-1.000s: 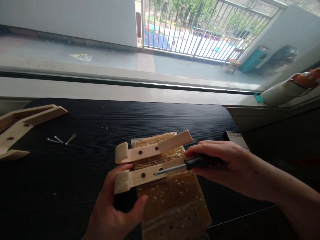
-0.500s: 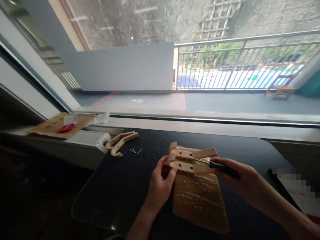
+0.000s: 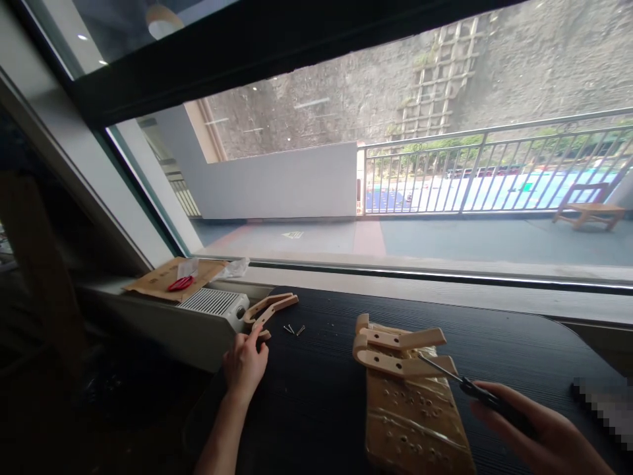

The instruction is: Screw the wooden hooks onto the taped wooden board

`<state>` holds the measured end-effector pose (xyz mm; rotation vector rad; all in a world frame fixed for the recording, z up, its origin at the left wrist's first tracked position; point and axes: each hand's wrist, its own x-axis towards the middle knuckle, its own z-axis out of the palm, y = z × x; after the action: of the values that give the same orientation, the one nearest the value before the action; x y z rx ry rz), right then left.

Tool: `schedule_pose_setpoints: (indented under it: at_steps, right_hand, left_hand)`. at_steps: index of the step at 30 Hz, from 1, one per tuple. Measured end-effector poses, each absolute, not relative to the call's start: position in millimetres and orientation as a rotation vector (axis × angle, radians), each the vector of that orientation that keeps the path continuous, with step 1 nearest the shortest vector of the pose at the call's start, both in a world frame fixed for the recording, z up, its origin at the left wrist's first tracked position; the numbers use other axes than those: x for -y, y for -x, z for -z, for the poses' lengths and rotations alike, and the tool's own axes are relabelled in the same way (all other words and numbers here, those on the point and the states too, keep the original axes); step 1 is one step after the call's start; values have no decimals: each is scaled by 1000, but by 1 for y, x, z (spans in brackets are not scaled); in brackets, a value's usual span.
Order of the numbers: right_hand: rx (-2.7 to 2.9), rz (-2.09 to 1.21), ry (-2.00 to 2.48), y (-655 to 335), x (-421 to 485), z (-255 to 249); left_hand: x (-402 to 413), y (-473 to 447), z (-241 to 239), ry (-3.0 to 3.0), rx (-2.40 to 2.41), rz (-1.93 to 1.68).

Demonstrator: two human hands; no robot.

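My right hand [image 3: 548, 429] is wrapped round the dark handle of a screwdriver [image 3: 494, 402]. Its thin shaft points left, with the tip close to a pale wooden hook [image 3: 388, 363]. That hook and a second wooden hook [image 3: 395, 338] lie side by side across a brown board [image 3: 415, 415] covered in clear film. Both show dark holes. Over at the table's left edge, my left hand [image 3: 246, 361] reaches with its index finger out to one of two loose wooden hooks [image 3: 279, 307]. The fingertip appears to touch that hook; the hand is not closed round it.
Several small screws [image 3: 295, 330] lie on the black table [image 3: 311, 396] near the loose hooks. A white radiator [image 3: 215, 302] stands behind left, with brown paper [image 3: 158, 280] and a red item [image 3: 180, 284] on top. A window ledge [image 3: 395, 291] runs along the back.
My left hand has let go of the hooks on the board and moved left to the loose hooks. My right hand has drawn the screwdriver back toward the right. The view has tilted upward.
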<state>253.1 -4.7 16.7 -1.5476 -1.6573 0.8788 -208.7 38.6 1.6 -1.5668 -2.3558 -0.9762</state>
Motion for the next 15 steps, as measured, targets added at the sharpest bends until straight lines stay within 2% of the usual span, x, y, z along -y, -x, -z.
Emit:
schedule_pose_setpoints:
  at_steps: [8, 15]
  right_hand:
    - [1640, -865, 1567, -245, 18, -27]
    - [1502, -744, 1604, -257, 34, -37]
  left_hand:
    - [-44, 205, -2, 1694, 2253, 1007]
    - [-11, 178, -71, 1959, 2095, 1302]
